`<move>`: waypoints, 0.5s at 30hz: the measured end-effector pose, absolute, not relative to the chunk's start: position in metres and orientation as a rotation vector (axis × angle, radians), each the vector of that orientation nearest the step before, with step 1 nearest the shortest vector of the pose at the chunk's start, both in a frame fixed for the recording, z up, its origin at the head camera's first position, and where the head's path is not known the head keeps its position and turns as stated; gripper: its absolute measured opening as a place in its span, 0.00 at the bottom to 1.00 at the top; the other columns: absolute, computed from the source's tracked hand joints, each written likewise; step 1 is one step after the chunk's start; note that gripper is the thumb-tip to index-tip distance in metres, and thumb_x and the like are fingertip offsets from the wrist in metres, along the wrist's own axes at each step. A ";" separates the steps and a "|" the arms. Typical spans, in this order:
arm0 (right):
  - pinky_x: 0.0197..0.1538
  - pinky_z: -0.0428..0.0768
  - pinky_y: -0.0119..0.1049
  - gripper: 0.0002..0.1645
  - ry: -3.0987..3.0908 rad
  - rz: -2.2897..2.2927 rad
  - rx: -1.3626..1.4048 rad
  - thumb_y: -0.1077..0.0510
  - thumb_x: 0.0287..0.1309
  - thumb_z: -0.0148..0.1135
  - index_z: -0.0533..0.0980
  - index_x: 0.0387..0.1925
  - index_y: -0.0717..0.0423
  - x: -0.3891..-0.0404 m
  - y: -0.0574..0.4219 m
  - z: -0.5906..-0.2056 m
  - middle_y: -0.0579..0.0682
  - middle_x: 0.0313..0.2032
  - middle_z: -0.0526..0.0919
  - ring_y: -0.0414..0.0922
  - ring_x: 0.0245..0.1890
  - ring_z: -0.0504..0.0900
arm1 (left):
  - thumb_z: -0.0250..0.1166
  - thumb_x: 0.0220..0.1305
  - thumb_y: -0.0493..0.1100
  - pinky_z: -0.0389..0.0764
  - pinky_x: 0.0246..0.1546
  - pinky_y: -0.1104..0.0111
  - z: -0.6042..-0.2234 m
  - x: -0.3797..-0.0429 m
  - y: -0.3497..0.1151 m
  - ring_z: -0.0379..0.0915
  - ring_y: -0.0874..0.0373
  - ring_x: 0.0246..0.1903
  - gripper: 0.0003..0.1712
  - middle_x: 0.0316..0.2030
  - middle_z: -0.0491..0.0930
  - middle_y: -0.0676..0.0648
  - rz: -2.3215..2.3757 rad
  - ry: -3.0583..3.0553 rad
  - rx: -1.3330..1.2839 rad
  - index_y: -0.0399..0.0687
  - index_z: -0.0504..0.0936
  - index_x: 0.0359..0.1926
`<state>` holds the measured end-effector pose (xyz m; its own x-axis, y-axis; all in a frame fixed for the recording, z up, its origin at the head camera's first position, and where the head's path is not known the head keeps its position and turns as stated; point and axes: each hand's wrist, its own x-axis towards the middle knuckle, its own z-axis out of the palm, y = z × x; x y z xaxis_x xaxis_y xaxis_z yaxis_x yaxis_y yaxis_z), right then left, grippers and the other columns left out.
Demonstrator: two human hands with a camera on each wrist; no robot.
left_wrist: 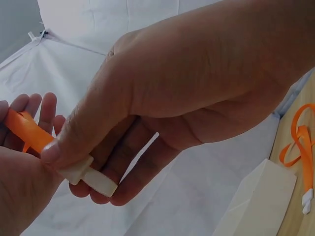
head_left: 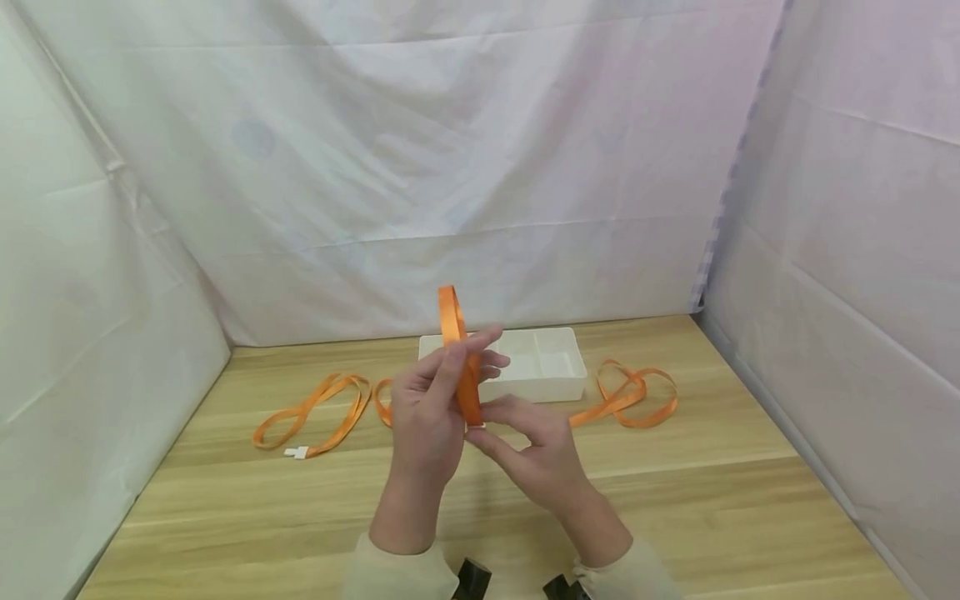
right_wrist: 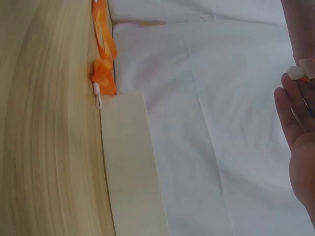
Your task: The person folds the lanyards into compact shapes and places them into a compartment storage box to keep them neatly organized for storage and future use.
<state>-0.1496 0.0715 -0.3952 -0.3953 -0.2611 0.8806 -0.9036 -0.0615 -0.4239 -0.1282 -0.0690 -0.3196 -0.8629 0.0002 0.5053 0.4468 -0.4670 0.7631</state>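
Note:
An orange lanyard (head_left: pixel 468 392) hangs upright in a loop between my two hands. My left hand (head_left: pixel 431 417) holds its strap between thumb and index finger, the other fingers stretched out. Lower down, my right hand (head_left: pixel 536 446) pinches the strap's end with thumb and index finger, right at the white plastic clip (left_wrist: pixel 98 182). That clip points out past the fingertips in the left wrist view. In the right wrist view only part of the hands and the clip (right_wrist: pixel 297 73) show at the right edge.
Behind the hands stands a white divided box (head_left: pixel 540 389). A coiled orange lanyard (head_left: pixel 348 421) with a white clip lies on the wooden table (head_left: pixel 262 517) at left. Another orange lanyard (head_left: pixel 637 400) lies right of the box. An orange loop (head_left: pixel 381 404) shows partly behind my left hand. White cloth (head_left: pixel 450 167) surrounds the table.

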 end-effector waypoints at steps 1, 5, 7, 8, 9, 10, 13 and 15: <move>0.49 0.89 0.34 0.16 -1.662 1.501 1.234 0.73 0.55 0.76 0.87 0.47 0.64 -0.148 0.071 -0.395 0.60 0.38 0.92 0.50 0.40 0.92 | 0.54 0.83 0.37 0.86 0.55 0.65 -0.320 -0.128 -0.069 0.89 0.59 0.43 0.21 0.49 0.92 0.54 -2.383 -1.452 -0.639 0.59 0.94 0.49; 0.46 0.90 0.32 0.14 -1.693 1.541 1.186 0.76 0.54 0.75 0.88 0.42 0.65 -0.144 0.075 -0.393 0.60 0.35 0.92 0.49 0.37 0.93 | 0.57 0.83 0.41 0.85 0.54 0.64 -0.320 -0.129 -0.074 0.88 0.56 0.46 0.17 0.49 0.92 0.53 -2.323 -1.508 -0.556 0.54 0.93 0.50; 0.45 0.90 0.32 0.14 -1.746 1.539 1.162 0.76 0.53 0.75 0.87 0.42 0.64 -0.143 0.079 -0.392 0.59 0.35 0.93 0.48 0.36 0.93 | 0.58 0.82 0.43 0.85 0.54 0.64 -0.320 -0.130 -0.079 0.87 0.55 0.47 0.15 0.48 0.92 0.52 -2.289 -1.538 -0.492 0.48 0.93 0.50; 0.45 0.90 0.32 0.14 -1.782 1.536 1.154 0.75 0.54 0.75 0.87 0.43 0.64 -0.142 0.082 -0.391 0.58 0.34 0.93 0.47 0.35 0.93 | 0.59 0.82 0.43 0.85 0.54 0.63 -0.319 -0.131 -0.082 0.87 0.54 0.46 0.15 0.47 0.92 0.51 -2.276 -1.549 -0.459 0.44 0.92 0.50; 0.45 0.90 0.32 0.15 -1.828 1.527 1.143 0.75 0.54 0.76 0.87 0.44 0.63 -0.141 0.084 -0.391 0.57 0.33 0.93 0.46 0.34 0.93 | 0.59 0.81 0.43 0.85 0.54 0.63 -0.318 -0.132 -0.085 0.87 0.54 0.46 0.16 0.46 0.92 0.51 -2.261 -1.559 -0.432 0.41 0.92 0.50; 0.45 0.90 0.31 0.16 -1.881 1.514 1.129 0.73 0.54 0.76 0.86 0.45 0.62 -0.140 0.087 -0.391 0.56 0.33 0.93 0.43 0.34 0.93 | 0.60 0.81 0.44 0.85 0.54 0.62 -0.318 -0.132 -0.088 0.88 0.53 0.46 0.17 0.46 0.93 0.50 -2.251 -1.568 -0.402 0.38 0.91 0.50; 0.45 0.90 0.32 0.18 -2.072 1.465 1.093 0.68 0.57 0.77 0.85 0.50 0.60 -0.137 0.096 -0.392 0.51 0.32 0.93 0.37 0.33 0.92 | 0.60 0.81 0.44 0.84 0.58 0.61 -0.316 -0.133 -0.096 0.86 0.52 0.47 0.18 0.44 0.93 0.51 -2.220 -1.591 -0.328 0.33 0.90 0.50; 0.45 0.90 0.34 0.17 -2.220 1.449 1.072 0.64 0.61 0.76 0.85 0.51 0.58 -0.134 0.101 -0.393 0.47 0.32 0.94 0.35 0.34 0.92 | 0.61 0.81 0.45 0.83 0.62 0.61 -0.315 -0.133 -0.100 0.85 0.50 0.50 0.18 0.42 0.93 0.51 -2.189 -1.621 -0.282 0.33 0.90 0.51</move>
<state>-0.1344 0.1011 -0.3934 -0.6848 -0.4297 0.5886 -0.7117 0.2208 -0.6669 -0.1332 -0.1000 -0.3148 -0.8994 -0.1967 0.3903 0.4307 -0.2473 0.8679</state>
